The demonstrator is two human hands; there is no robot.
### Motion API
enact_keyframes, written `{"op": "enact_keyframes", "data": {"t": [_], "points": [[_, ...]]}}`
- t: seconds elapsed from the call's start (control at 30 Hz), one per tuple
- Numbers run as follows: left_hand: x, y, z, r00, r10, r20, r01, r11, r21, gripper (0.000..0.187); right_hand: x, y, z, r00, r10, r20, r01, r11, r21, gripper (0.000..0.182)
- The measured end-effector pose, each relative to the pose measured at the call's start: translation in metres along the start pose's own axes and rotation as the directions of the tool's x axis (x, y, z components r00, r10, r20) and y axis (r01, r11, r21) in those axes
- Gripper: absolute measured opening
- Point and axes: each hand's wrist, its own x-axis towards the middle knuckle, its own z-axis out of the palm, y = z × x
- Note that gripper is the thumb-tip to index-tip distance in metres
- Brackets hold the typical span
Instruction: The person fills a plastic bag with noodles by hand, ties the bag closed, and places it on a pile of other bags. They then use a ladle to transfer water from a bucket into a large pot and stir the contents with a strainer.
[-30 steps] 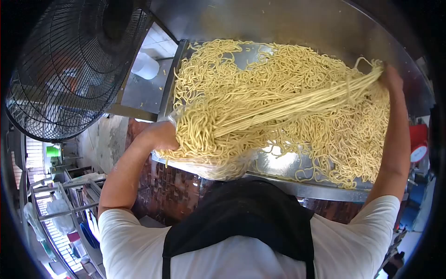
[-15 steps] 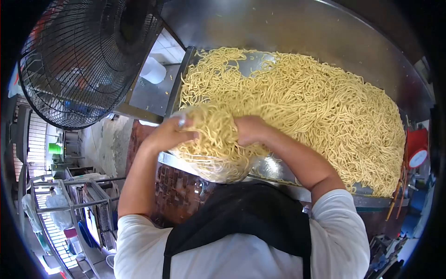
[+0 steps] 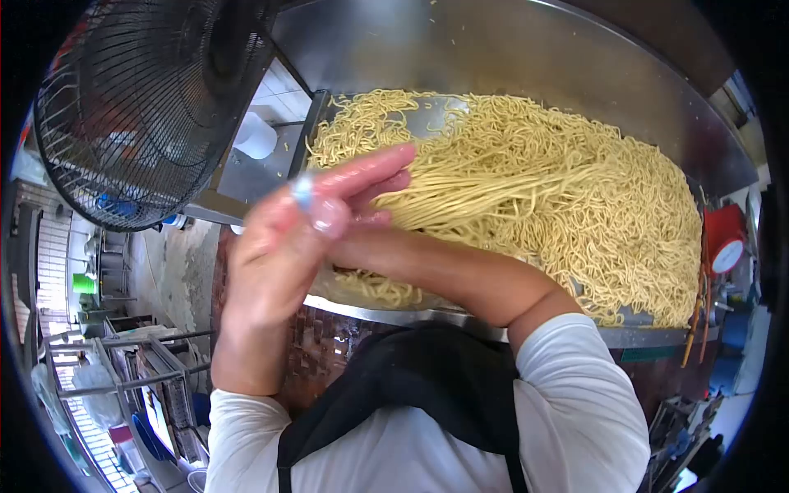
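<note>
My left hand (image 3: 300, 226) is raised over the tray's left part, fingers stretched out and apart, palm toward the right, with a blue-and-white band at the thumb side; nothing is in it. Behind it my right forearm (image 3: 444, 263) reaches left across the tray, and my right hand is hidden there. Yellow noodles (image 3: 608, 222) lie in a thick layer over the metal tray (image 3: 427, 119). Long strands run stretched from beside my left fingertips toward the right. Below my right forearm, some noodles (image 3: 378, 289) lie near the front edge, seemingly in clear plastic.
A black wire fan (image 3: 131, 115) stands at the upper left, beside a white container (image 3: 255, 135). At the lower left is a metal rack (image 3: 123, 382) with bags. A red scale-like object (image 3: 725, 234) is at the right, above orange sticks (image 3: 692, 333).
My left hand has let go of the clear bag of noodles and risen, its fingers now spread. My right arm has swung left beneath it, and strands are pulled out straight across the pile.
</note>
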Motion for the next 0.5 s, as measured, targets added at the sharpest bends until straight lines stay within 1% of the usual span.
{"op": "enact_keyframes", "data": {"t": [0.03, 0.07, 0.1, 0.13, 0.17, 0.23, 0.27, 0.33, 0.37, 0.4, 0.43, 0.47, 0.5], "points": [[-0.002, -0.024, -0.008, 0.994, -0.087, 0.066, 0.086, 0.996, 0.016, 0.064, -0.01, 0.018, 0.014, 0.997, 0.071, 0.019, -0.072, 0.996, 0.05, 0.045], [0.003, -0.065, -0.022, 0.978, -0.134, 0.157, 0.095, 0.968, 0.234, 0.067, -0.027, 0.038, 0.028, 0.991, 0.13, 0.044, -0.132, 0.989, 0.063, 0.044], [0.01, -0.11, -0.035, 0.953, -0.195, 0.23, 0.078, 0.896, 0.437, 0.071, -0.043, 0.054, 0.039, 0.983, 0.174, 0.065, -0.178, 0.982, 0.065, 0.043], [0.015, -0.136, -0.03, 0.904, -0.298, 0.307, 0.061, 0.8, 0.597, 0.074, -0.06, 0.065, 0.048, 0.971, 0.224, 0.083, -0.229, 0.972, 0.054, 0.042], [0.024, -0.162, -0.02, 0.843, -0.402, 0.358, 0.011, 0.678, 0.735, 0.077, -0.076, 0.074, 0.058, 0.964, 0.25, 0.092, -0.255, 0.966, 0.04, 0.041], [0.048, -0.174, 0.024, 0.79, -0.559, 0.251, -0.042, 0.358, 0.933, 0.076, -0.092, 0.077, 0.061, 0.951, 0.295, 0.095, -0.298, 0.954, 0.021, 0.039], [0.052, -0.188, 0.036, 0.788, -0.558, 0.261, -0.043, 0.373, 0.927, 0.076, -0.095, 0.079, 0.056, 0.943, 0.318, 0.093, -0.321, 0.947, 0.015, 0.038], [0.069, -0.223, 0.054, 0.911, -0.387, 0.144, -0.013, 0.321, 0.947, 0.065, -0.103, 0.081, 0.043, 0.93, 0.358, 0.086, -0.36, 0.933, 0.008, 0.036], [0.077, -0.237, 0.055, 0.91, -0.382, 0.16, -0.028, 0.329, 0.944, 0.065, -0.106, 0.082, 0.037, 0.921, 0.381, 0.078, -0.383, 0.924, 0.005, 0.036], [0.085, -0.246, 0.052, 0.923, -0.368, 0.114, 0.097, 0.507, 0.857, 0.059, -0.112, 0.081, 0.029, 0.908, 0.413, 0.07, -0.413, 0.911, -0.012, 0.035], [0.092, -0.235, 0.054, 0.928, -0.365, 0.067, 0.207, 0.659, 0.723, 0.053, -0.119, 0.078, 0.019, 0.895, 0.442, 0.056, -0.439, 0.897, -0.057, 0.034], [0.094, -0.222, 0.057, 0.868, -0.496, -0.02, 0.412, 0.697, 0.587, 0.049, -0.125, 0.074, 0.01, 0.889, 0.457, 0.042, -0.447, 0.883, -0.142, 0.033], [0.093, -0.242, 0.049, 0.905, -0.426, -0.026, 0.4, 0.825, 0.4, 0.057, -0.133, 0.071, -0.009, 0.905, 0.374, 0.201, -0.15, 0.725, -0.672, 0.036]]}}
